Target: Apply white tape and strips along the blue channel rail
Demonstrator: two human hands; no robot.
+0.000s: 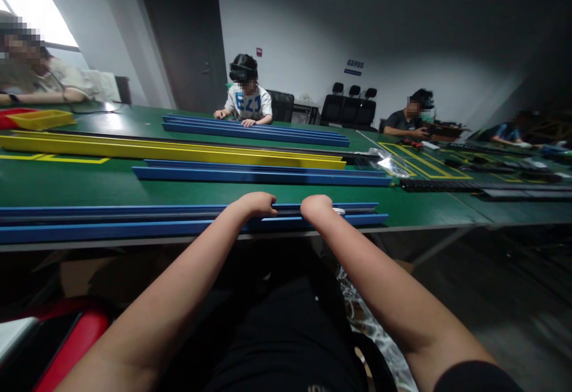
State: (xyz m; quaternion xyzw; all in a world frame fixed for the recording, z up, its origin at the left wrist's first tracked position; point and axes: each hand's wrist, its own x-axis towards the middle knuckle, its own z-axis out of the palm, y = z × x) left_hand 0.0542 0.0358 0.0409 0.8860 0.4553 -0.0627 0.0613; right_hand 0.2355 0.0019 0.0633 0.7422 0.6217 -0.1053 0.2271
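Observation:
A long blue channel (147,227) with two raised sides lies along the near table edge. Over its right part, my left hand (260,204) bends down with curled fingers, and a small pale bit shows just below them. My right hand (317,205) is a short way to the right, above the same channel, closed and seen from its back. A small white rounded object (339,211) sticks out beside the right hand; whether the hand grips it is hidden. What the fingertips of either hand hold cannot be made out.
Beyond lie another blue channel (259,175), a long yellow channel (179,150) and further blue channels (254,131). Yellow and red trays (42,119) stand at the left. Dark strips (487,186) lie to the right. Several people sit around the green table.

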